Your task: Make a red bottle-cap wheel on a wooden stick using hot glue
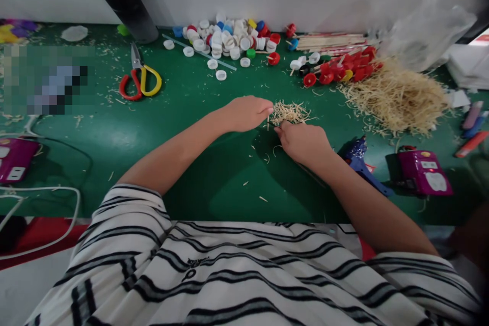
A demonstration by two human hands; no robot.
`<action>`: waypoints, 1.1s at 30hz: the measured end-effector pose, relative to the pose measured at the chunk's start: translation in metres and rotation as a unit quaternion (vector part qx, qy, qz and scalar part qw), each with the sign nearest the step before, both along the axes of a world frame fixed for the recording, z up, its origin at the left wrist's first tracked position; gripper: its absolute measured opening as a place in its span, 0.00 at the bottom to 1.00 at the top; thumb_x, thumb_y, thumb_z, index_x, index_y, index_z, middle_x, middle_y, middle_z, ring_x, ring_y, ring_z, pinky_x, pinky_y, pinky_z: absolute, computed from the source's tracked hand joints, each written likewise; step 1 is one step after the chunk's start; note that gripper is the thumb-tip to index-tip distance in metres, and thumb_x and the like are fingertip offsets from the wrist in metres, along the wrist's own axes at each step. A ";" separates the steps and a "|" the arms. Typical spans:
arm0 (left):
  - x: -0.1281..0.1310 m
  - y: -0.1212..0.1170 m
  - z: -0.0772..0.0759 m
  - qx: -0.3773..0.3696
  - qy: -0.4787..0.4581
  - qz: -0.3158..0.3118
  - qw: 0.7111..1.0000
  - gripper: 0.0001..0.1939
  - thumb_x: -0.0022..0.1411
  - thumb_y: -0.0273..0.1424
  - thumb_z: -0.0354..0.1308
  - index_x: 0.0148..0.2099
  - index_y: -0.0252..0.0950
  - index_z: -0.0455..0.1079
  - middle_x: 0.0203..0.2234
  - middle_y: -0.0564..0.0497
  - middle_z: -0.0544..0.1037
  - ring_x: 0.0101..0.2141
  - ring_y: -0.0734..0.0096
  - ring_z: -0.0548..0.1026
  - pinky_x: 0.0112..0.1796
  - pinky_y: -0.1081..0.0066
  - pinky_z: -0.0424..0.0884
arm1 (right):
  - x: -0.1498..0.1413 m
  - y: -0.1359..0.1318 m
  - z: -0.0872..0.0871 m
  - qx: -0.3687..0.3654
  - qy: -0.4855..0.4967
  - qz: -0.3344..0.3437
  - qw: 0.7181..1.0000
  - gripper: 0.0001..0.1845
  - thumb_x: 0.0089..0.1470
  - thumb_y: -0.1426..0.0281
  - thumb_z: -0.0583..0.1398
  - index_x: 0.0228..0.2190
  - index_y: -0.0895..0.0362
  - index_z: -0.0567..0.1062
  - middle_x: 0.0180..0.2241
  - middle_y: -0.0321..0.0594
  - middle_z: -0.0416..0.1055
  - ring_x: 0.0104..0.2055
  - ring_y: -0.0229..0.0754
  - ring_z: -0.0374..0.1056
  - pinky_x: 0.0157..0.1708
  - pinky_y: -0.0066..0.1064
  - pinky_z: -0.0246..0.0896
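So the left hand (250,113) is mostly closed, with thumb and fingertips pinched on what looks like a thin pale stick (268,121), though it's too small to be sure. The right hand (305,143) is curled up too, fingers bent in right at the near edge of a little heap of straw-like shavings (290,112); can't tell exactly what it's gripping, maybe something thin and dark. Both hands are close together over the green tabletop (214,173), with that little heap between and just beyond them. Off to the right there's a way bigger pile of straw-like shavings (401,97), with a bunch of red caps (338,69) on sticks next to it and a clear plastic bag (424,35) behind. A blue glue gun (359,160) lies near the right forearm, beside a purple power socket box (428,172). Behind the hands sits a jumble of mostly white bottle caps (229,41), and over to the left are scissors (139,75) with one red and one yellow handle, near a dark bottle (124,2).
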State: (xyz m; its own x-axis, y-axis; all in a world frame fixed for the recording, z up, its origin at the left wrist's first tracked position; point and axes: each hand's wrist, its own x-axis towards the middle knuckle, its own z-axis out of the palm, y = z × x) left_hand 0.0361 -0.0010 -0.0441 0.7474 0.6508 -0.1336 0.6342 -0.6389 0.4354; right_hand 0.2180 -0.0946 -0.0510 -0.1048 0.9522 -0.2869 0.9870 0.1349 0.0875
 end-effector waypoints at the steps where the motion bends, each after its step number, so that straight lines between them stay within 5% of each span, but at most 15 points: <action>1: 0.001 -0.001 0.000 0.002 0.001 0.001 1.000 0.15 0.75 0.37 0.42 0.33 0.40 0.55 0.27 0.50 0.66 0.27 0.67 0.60 0.30 0.64 0.52 | -0.001 0.001 0.001 0.007 -0.001 -0.003 1.000 0.27 0.74 0.59 0.42 0.53 0.57 0.75 0.41 0.56 0.82 0.42 0.56 0.79 0.36 0.37 0.60; 33: 0.006 -0.008 0.003 0.026 0.015 -0.003 1.000 0.13 0.75 0.36 0.42 0.36 0.39 0.59 0.24 0.51 0.65 0.24 0.68 0.58 0.29 0.63 0.51 | 0.001 -0.006 0.006 -0.031 0.000 -0.003 1.000 0.28 0.72 0.61 0.43 0.48 0.58 0.80 0.39 0.57 0.82 0.42 0.57 0.79 0.34 0.38 0.59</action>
